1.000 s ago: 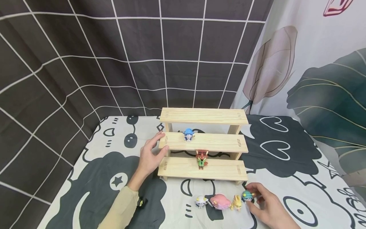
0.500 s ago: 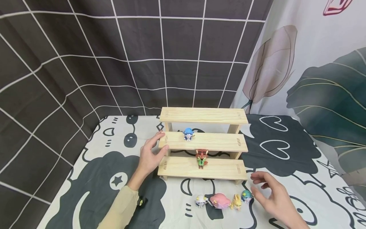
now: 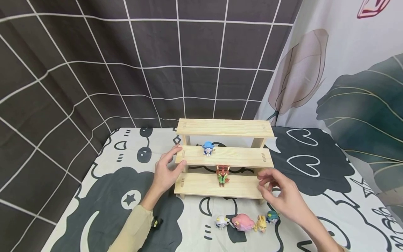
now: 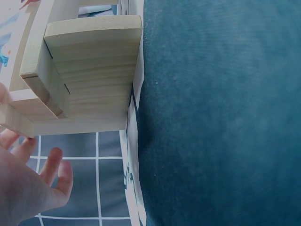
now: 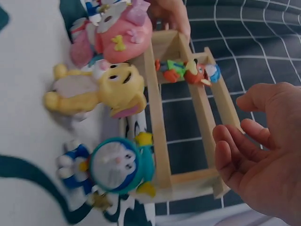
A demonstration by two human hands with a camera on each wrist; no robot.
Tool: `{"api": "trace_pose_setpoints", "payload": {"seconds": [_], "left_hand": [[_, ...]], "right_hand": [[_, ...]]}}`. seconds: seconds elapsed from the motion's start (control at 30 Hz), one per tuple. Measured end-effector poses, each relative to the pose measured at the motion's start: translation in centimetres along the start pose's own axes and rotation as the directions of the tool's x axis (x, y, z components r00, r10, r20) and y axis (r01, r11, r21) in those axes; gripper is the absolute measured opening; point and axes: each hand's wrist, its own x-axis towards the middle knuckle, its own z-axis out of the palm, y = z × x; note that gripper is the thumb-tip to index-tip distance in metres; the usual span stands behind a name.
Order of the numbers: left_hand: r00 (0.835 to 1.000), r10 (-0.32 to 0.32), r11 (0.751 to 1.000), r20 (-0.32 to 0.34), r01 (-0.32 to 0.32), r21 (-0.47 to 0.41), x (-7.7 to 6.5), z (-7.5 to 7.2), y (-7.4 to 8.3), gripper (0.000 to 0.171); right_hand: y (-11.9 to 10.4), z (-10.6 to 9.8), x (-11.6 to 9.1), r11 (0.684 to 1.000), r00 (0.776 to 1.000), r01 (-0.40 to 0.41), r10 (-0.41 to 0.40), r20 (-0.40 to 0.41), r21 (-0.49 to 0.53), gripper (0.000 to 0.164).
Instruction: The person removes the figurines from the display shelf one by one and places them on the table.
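Observation:
A three-tier wooden shelf [image 3: 225, 155] stands on the patterned cloth. My left hand [image 3: 166, 170] holds the left end of its middle tier, thumb at the front edge and fingers at the board's end. My right hand [image 3: 280, 191] hovers around the right end of the lowest tier, fingers loosely bent, nothing between them. On the middle tier stands a blue-hatted figurine [image 3: 208, 148]; a red fox figurine [image 3: 222, 175] in green stands on the lowest. In front lie a white figurine [image 3: 221, 221], a pink figurine [image 3: 243, 222], a yellow rabbit figurine [image 5: 101, 89] and a teal-helmeted figurine [image 5: 115, 165].
A dark grid-patterned curtain [image 3: 151, 45] hangs behind and to the left. On the right hangs a pale curtain [image 3: 340, 91] with leaf prints. The cloth [image 3: 132, 210] under the shelf bears black-and-white drawings.
My right hand has let go of the teal-helmeted figurine, leaving it beside the yellow rabbit, and moved up and left to the lowest tier's right end. My left hand has stayed put.

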Motion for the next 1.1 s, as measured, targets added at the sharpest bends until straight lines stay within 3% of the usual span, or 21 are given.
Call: {"api": "trace_pose_setpoints", "payload": {"seconds": [0.7, 1.1], "left_hand": [[1.000, -0.004, 1.000, 0.005, 0.004, -0.004, -0.1, 0.0, 0.0, 0.042], [1.000, -0.012, 1.000, 0.002, 0.012, 0.004, 0.0, 0.0, 0.0, 0.042]], "right_hand": [[-0.4, 1.6, 6.2, 0.992, 0.993, 0.116, -0.117, 0.016, 0.050, 0.040], [0.3, 3.3, 9.5, 0.986, 0.988, 0.128, -0.136, 0.071, 0.107, 0.036]]}}
